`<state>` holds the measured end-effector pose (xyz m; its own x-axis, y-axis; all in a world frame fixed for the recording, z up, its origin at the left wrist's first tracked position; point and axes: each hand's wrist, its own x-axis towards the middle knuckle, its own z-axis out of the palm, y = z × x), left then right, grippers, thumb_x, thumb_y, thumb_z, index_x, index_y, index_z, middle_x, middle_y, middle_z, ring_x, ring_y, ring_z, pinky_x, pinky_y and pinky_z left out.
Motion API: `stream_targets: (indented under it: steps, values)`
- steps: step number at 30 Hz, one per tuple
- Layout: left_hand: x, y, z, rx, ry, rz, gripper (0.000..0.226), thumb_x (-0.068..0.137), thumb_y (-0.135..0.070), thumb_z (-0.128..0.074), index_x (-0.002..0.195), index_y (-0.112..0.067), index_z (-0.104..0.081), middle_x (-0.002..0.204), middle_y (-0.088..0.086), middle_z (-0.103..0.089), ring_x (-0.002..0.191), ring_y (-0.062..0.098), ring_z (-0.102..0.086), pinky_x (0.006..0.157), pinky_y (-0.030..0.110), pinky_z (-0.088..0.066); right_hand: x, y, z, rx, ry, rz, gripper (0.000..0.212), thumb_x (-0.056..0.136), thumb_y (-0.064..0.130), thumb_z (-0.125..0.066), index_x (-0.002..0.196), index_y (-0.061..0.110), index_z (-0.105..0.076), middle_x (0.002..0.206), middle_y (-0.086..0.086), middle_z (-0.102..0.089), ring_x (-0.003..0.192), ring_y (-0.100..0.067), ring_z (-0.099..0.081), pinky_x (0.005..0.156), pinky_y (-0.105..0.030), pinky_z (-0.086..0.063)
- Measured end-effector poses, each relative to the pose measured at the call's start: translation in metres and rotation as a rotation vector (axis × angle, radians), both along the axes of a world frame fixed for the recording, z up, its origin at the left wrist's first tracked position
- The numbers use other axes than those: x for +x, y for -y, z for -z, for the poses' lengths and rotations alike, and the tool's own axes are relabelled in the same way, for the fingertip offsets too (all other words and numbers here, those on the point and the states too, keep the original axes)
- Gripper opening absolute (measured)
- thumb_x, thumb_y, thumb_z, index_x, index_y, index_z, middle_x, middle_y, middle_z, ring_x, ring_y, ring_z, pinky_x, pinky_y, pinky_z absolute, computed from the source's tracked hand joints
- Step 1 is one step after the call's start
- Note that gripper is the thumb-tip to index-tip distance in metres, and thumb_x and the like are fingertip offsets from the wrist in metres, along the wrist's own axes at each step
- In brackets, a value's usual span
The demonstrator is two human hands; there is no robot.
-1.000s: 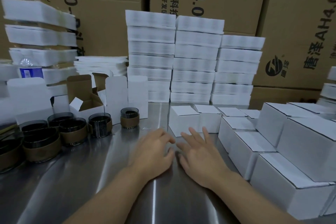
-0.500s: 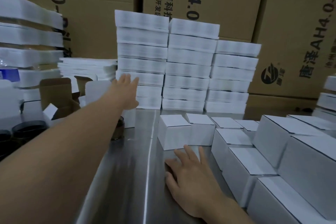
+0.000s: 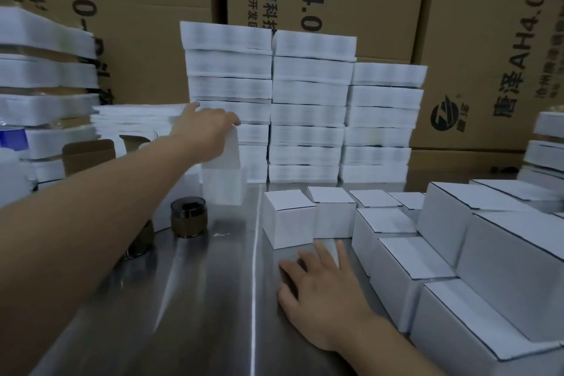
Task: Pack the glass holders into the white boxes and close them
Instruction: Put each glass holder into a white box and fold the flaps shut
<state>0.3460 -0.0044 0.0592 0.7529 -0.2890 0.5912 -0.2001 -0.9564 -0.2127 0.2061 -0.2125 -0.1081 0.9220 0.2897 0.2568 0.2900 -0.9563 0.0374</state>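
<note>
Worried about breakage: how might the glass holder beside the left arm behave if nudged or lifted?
The glass holder looks squat and upright, so probably hard to tip. Its glass rim seems fragile. On the shiny steel table it would likely slide.

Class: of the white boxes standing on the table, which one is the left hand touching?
The tall open box with its flap up, just behind the glass holder; the left hand grips its flap.

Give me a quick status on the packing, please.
Left hand gripping open box. Right hand flat on table, empty. Holder unpacked, nothing blocking.
</note>
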Motion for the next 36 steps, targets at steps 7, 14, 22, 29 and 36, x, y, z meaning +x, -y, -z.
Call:
stream_targets:
  steps: [7, 14, 22, 29, 36]
  values:
    - [-0.09, -0.009, -0.004, -0.226, 0.247, 0.248, 0.021, 0.086, -0.007, -0.063, 0.105, -0.016, -0.066, 0.103, 0.004, -0.066, 0.099, 0.027, -0.057, 0.102, 0.038, -0.027, -0.003, -0.002, -0.008, -0.014, 0.125, -0.01, 0.06, 0.094, 0.049, -0.026, 0.147, 0.021, -0.024, 0.153, -0.002, -0.025, 0.145, -0.022, -0.006, 0.112, -0.05, 0.017]
    - [-0.156, -0.041, 0.063, -0.789, 0.539, 0.252, 0.017, 0.078, 0.007, -0.067, 0.086, -0.007, -0.064, 0.123, 0.02, -0.048, 0.113, 0.011, -0.041, 0.093, 0.005, -0.033, -0.012, -0.005, -0.018, 0.479, 0.401, -0.123, 0.07, 0.082, 0.055, -0.048, 0.139, 0.018, -0.03, 0.143, 0.003, -0.038, 0.134, -0.015, -0.033, 0.118, -0.037, -0.007]
    - [-0.163, -0.039, 0.097, -0.964, 0.302, 0.359, 0.045, 0.081, 0.013, -0.058, 0.089, -0.032, -0.06, 0.091, -0.031, -0.058, 0.086, -0.014, -0.054, 0.077, 0.001, -0.041, -0.024, -0.009, -0.017, 0.597, 0.089, -0.443, 0.122, 0.065, 0.062, -0.071, 0.134, 0.055, 0.029, 0.146, 0.039, 0.016, 0.134, 0.019, 0.006, 0.102, -0.006, -0.007]
    - [-0.163, -0.035, 0.112, -1.085, 0.02, 0.335, 0.062, 0.093, 0.001, -0.052, 0.1, -0.06, -0.05, 0.085, -0.036, -0.061, 0.082, -0.005, -0.061, 0.075, 0.031, -0.054, -0.033, -0.016, -0.018, 0.605, 0.027, -0.523, 0.123, 0.06, 0.057, -0.078, 0.136, 0.059, 0.019, 0.148, 0.033, 0.0, 0.132, 0.017, -0.012, 0.099, -0.01, -0.029]
    - [-0.159, -0.009, 0.129, -1.094, -0.389, 0.465, 0.058, 0.099, -0.004, -0.041, 0.117, -0.058, -0.053, 0.118, -0.008, -0.064, 0.11, 0.015, -0.061, 0.101, 0.042, -0.046, -0.023, -0.012, -0.012, 0.686, 0.096, -0.453, 0.089, 0.063, 0.042, -0.08, 0.125, 0.056, -0.016, 0.147, 0.026, -0.003, 0.127, 0.022, -0.015, 0.096, -0.007, -0.032]
